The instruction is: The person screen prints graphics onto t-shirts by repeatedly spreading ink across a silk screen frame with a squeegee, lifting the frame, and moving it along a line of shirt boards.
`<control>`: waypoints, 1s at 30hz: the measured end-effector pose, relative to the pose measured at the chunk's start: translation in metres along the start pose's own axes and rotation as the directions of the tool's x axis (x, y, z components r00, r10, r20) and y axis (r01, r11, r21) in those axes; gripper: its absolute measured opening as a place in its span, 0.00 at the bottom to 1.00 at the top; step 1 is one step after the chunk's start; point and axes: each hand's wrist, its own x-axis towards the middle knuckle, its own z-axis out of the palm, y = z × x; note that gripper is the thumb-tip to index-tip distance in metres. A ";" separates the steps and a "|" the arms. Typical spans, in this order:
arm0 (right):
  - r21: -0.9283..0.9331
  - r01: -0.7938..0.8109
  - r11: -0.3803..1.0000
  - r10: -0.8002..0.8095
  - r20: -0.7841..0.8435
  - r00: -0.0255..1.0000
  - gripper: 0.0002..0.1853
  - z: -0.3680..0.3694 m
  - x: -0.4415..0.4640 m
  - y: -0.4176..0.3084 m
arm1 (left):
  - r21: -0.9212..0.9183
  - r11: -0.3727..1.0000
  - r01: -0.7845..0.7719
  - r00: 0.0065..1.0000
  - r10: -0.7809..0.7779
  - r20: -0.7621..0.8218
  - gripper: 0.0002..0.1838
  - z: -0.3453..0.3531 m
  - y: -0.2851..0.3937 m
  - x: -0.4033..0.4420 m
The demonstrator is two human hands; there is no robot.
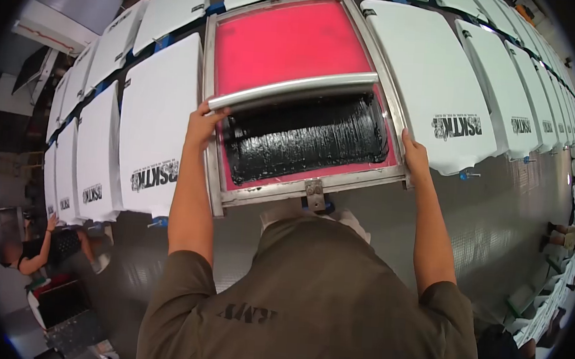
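Note:
A metal-framed screen (271, 28) with pink mesh lies over a pallet in front of me. Black ink (310, 138) covers the lower part of its mesh. Across the screen, just above the ink, rests a long silver squeegee (293, 92). My left hand (205, 124) is at the left side of the frame, by the squeegee's left end, with its fingers bent around the edge. My right hand (414, 155) grips the right rail of the frame, lower down, its fingers partly hidden behind the rail.
White printed shirts on pallets stand in rows at left (155, 123) and right (427, 82). A metal clamp (314, 195) sits at the frame's near edge. A co-worker (36, 252) is at the lower left. Grey floor (486, 200) shows between the rows.

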 end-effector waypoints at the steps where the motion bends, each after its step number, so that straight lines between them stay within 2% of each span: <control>1: 0.027 0.045 0.999 -0.044 -0.026 0.999 0.41 0.001 0.001 0.004 | -0.016 0.999 -0.030 1.000 0.030 -0.002 0.25 -0.001 -0.005 0.002; 2: 0.053 0.088 0.995 -0.085 -0.053 0.995 0.41 0.003 0.002 0.008 | 0.014 1.000 0.002 1.000 -0.002 -0.007 0.27 0.002 0.001 -0.002; 6: 0.068 -0.056 0.996 0.056 0.008 0.998 0.43 -0.002 -0.014 -0.010 | -0.041 0.999 -0.032 0.999 0.033 0.002 0.29 0.002 -0.004 -0.005; 8: 0.075 -0.063 0.995 0.062 0.018 0.998 0.43 -0.003 -0.007 -0.006 | 0.014 0.999 0.034 0.999 -0.034 -0.029 0.28 0.001 -0.001 -0.005; 10: 0.080 -0.071 0.994 0.070 0.025 0.997 0.43 0.000 -0.002 0.002 | -0.014 1.000 -0.008 1.000 0.007 -0.013 0.29 0.001 -0.008 -0.002; 13: -0.043 0.096 0.994 -0.096 -0.006 0.995 0.42 0.006 0.008 0.020 | -0.071 0.996 -0.046 0.999 0.047 0.007 0.24 -0.002 -0.035 0.008; 14: -0.043 0.107 0.993 -0.107 -0.006 0.994 0.42 0.007 0.015 0.024 | -0.008 0.999 -0.050 0.999 0.050 0.010 0.24 -0.005 -0.036 0.011; 16: -0.228 0.190 0.955 -0.203 -0.036 0.979 0.41 0.010 0.023 0.026 | 0.180 0.975 -0.128 0.990 0.135 -0.028 0.23 -0.005 -0.013 0.001; 17: -0.467 0.223 0.856 -0.331 -0.162 0.930 0.40 0.017 -0.001 -0.008 | 0.532 0.810 -0.247 0.945 0.323 -0.051 0.25 -0.003 0.010 -0.010; 18: -0.474 0.462 0.750 -0.578 -0.129 0.806 0.39 0.021 -0.009 -0.037 | 0.627 0.706 -0.330 0.912 0.410 0.019 0.25 -0.003 0.026 -0.014; 19: -0.471 0.661 0.584 -0.778 -0.094 0.621 0.40 0.027 -0.012 -0.063 | 0.706 0.582 -0.403 0.871 0.480 0.101 0.25 -0.003 0.035 -0.016; 20: -0.460 0.727 0.509 -0.826 -0.022 0.564 0.35 0.035 -0.019 -0.098 | 0.644 0.620 -0.448 0.884 0.415 0.216 0.23 -0.001 0.041 -0.014; 21: -0.440 0.788 0.432 -0.864 0.049 0.501 0.31 0.044 -0.018 -0.123 | 0.747 0.530 -0.402 0.913 0.296 0.282 0.20 0.008 0.050 -0.016; 22: -0.436 0.790 0.430 -0.866 0.049 0.499 0.31 0.050 -0.002 -0.129 | 0.832 0.417 -0.364 0.931 0.167 0.324 0.17 0.019 0.061 -0.018; 23: -0.591 0.757 0.279 -0.849 0.217 0.482 0.26 0.059 0.008 -0.140 | 0.868 0.282 -0.410 0.912 0.164 0.377 0.15 0.022 0.071 -0.021; 24: -0.702 0.706 0.094 -0.792 0.377 0.480 0.22 0.063 0.013 -0.145 | 0.870 0.279 -0.407 0.913 0.169 0.372 0.15 0.023 0.072 -0.023; 25: -0.719 0.670 0.185 -0.679 0.400 0.616 0.18 0.064 0.016 -0.147 | 0.871 0.262 -0.415 0.905 0.214 0.367 0.15 0.024 0.070 -0.028; 26: -0.718 0.672 0.183 -0.680 0.401 0.614 0.18 0.064 0.015 -0.142 | 0.872 0.245 -0.424 0.896 0.255 0.364 0.16 0.024 0.066 -0.035; 27: -0.685 0.709 0.170 -0.711 0.412 0.569 0.17 0.063 0.014 -0.132 | 0.859 0.244 -0.450 0.877 0.299 0.375 0.17 0.023 0.054 -0.050; 29: -0.625 0.772 0.119 -0.806 0.393 0.442 0.15 0.066 0.009 -0.091 | 0.796 0.211 -0.567 0.704 0.626 0.335 0.18 0.028 -0.002 -0.078; 30: -0.620 0.779 0.092 -0.827 0.388 0.407 0.16 0.068 0.001 -0.069 | 0.791 0.210 -0.574 0.716 0.597 0.361 0.18 0.031 -0.021 -0.093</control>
